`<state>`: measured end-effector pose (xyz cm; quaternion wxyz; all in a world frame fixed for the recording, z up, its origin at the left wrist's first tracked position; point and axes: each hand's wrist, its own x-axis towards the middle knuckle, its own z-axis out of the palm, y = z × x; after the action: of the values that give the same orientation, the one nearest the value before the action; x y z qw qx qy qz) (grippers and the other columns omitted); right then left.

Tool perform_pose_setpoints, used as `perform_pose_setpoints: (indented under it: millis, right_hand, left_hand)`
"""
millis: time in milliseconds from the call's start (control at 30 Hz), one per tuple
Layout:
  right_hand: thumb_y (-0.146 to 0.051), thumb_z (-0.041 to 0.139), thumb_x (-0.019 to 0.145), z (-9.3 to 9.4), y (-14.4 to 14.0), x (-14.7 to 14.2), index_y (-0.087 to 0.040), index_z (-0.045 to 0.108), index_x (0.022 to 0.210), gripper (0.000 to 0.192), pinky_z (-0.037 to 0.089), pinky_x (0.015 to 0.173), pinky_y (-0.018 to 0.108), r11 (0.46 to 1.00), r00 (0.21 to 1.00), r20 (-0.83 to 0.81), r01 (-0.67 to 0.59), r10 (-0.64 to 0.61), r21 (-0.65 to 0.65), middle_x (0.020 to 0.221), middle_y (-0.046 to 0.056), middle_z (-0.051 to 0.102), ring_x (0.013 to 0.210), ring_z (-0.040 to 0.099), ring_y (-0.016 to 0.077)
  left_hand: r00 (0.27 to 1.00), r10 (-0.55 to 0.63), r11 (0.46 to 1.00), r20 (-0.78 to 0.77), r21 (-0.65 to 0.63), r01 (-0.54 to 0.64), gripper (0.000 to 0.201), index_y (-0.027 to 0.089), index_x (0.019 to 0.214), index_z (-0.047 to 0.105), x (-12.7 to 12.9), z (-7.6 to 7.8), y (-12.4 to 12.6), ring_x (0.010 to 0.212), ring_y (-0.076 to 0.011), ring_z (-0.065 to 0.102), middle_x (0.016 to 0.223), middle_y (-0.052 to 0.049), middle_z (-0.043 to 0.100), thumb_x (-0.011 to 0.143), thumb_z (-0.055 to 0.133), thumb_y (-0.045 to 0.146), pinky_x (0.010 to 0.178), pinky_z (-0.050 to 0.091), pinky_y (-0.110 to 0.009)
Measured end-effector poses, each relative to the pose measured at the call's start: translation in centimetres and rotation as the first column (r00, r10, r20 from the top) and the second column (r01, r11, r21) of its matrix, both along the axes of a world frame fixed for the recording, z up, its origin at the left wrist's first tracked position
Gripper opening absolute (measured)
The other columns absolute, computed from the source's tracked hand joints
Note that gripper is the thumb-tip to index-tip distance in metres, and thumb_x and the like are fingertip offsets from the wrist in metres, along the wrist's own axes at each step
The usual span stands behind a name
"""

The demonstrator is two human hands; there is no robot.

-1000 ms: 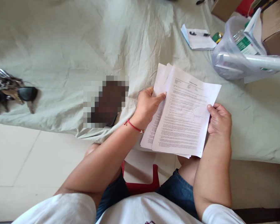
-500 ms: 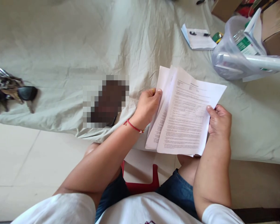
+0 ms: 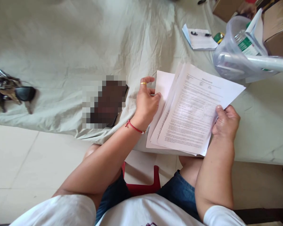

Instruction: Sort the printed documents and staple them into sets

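Note:
A stack of printed white paper sheets (image 3: pixel 191 110) is held over the edge of a bed covered by a pale green sheet (image 3: pixel 73 47). My right hand (image 3: pixel 226 122) grips the stack's right edge, thumb on top. At the stack's left edge, my left hand (image 3: pixel 146 102), with a gold ring and a red wrist thread, pinches the lower sheets, which are fanned apart from the top ones.
A bunch of keys with a black fob (image 3: pixel 9 91) lies at the left. A dark blurred object (image 3: pixel 106 103) sits near my left hand. A small notepad (image 3: pixel 199 39) with a pen, a clear plastic bag (image 3: pixel 235 50) and cardboard boxes (image 3: pixel 277 28) are at the back right. I sit on a red stool (image 3: pixel 141 185).
My right hand has swung the top sheets up and to the right. My left hand has slid off the top page to the left edge, and the sheets have fanned apart.

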<state>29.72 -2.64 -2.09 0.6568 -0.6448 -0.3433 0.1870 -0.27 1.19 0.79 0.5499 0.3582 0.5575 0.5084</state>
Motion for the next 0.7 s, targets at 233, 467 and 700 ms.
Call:
perform_pose_setpoints:
  millis: [233, 467, 700]
  right_hand:
    - [-0.037, 0.095, 0.071, 0.2, -0.1, -0.6, -0.020, 0.084, 0.092, 0.030, 0.069, 0.102, 0.043, 0.999, 0.998, -0.042, -0.039, 0.038, -0.018, 0.097, 0.005, 0.088, 0.090, 0.076, 0.0207]
    - [-0.037, 0.096, 0.072, 0.4, -0.1, -1.3, -0.020, 0.085, 0.094, 0.031, 0.070, 0.099, 0.043, 0.998, 0.997, -0.047, -0.063, 0.062, -0.023, 0.100, 0.006, 0.089, 0.093, 0.079, 0.0222]
    - [-0.049, 0.107, 0.068, -0.7, -0.3, 0.1, -0.022, 0.083, 0.091, 0.043, 0.071, 0.096, 0.042, 0.976, 0.983, -0.054, -0.183, 0.177, -0.117, 0.097, 0.002, 0.086, 0.091, 0.078, 0.0203]
  left_hand:
    - [0.996, -0.060, 0.998, -0.060, 0.019, 0.061, 0.013, 0.023, 0.093, 0.082, 0.0, 0.0, 0.0, 0.073, -0.0181, 0.050, 0.083, 0.000, 0.067, 0.093, 0.070, 0.017, 0.070, 0.041, -0.032]
    - [0.986, -0.141, 0.989, -0.095, 0.042, 0.145, 0.010, 0.022, 0.084, 0.080, 0.0, 0.0, -0.1, 0.077, -0.0196, 0.056, 0.076, 0.001, 0.064, 0.094, 0.079, 0.025, 0.080, 0.047, -0.034]
    - [0.991, -0.059, 0.997, -0.118, 0.033, 0.064, 0.038, 0.024, 0.068, 0.056, 0.0, -0.1, 0.2, 0.066, -0.0148, 0.044, 0.068, 0.006, 0.050, 0.089, 0.085, 0.013, 0.068, 0.036, -0.033]
